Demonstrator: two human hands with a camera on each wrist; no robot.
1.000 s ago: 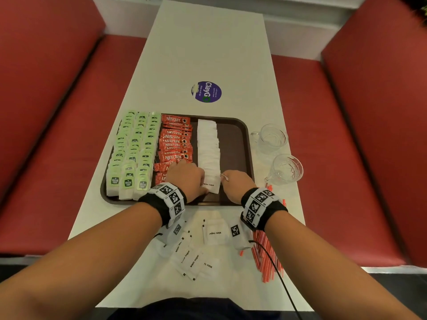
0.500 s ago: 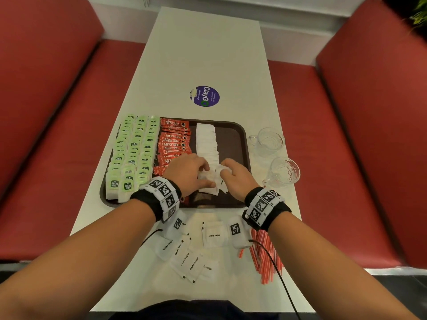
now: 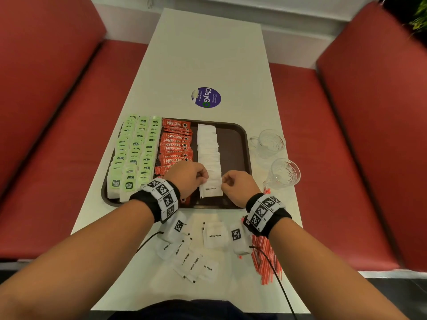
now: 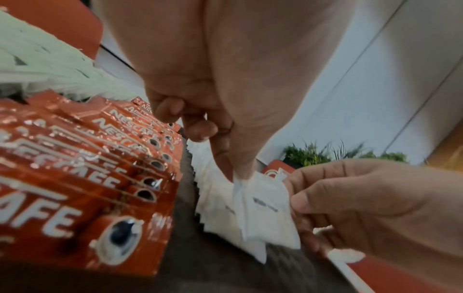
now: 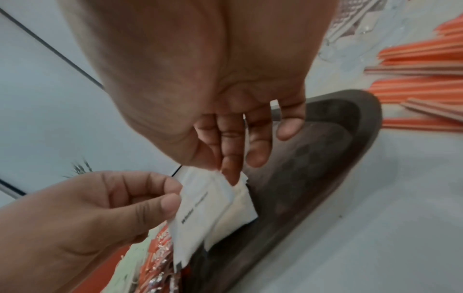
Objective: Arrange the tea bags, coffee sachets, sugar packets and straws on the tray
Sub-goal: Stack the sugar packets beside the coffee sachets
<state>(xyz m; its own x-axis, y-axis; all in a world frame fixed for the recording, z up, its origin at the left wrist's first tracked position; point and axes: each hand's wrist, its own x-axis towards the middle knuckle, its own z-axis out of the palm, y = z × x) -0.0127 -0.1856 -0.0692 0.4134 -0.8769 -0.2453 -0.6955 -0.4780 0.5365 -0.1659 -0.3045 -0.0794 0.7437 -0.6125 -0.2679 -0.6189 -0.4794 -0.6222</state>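
Observation:
On the brown tray [image 3: 240, 144], green tea bags [image 3: 134, 153] fill the left side. Red coffee sachets [image 3: 175, 144] run down the middle, with a row of white sugar packets [image 3: 208, 146] to their right. At the near end of that row, one sugar packet [image 3: 211, 189] is held at its two top corners. My left hand [image 3: 203, 179] pinches the left corner [image 4: 240, 176]. My right hand [image 3: 223, 183] pinches the right corner [image 5: 230, 174]. Loose sugar packets [image 3: 213, 236] and red straws [image 3: 265, 257] lie on the table in front of the tray.
Two glass cups [image 3: 270, 143] [image 3: 285, 173] stand just right of the tray. A round purple sticker [image 3: 206, 97] marks the white table beyond it. Red benches flank the table. The right strip of the tray floor [image 5: 313, 158] is bare.
My hands came together over the near end of the sugar row, then drew slightly apart. They now hold one packet by its top corners, label facing up.

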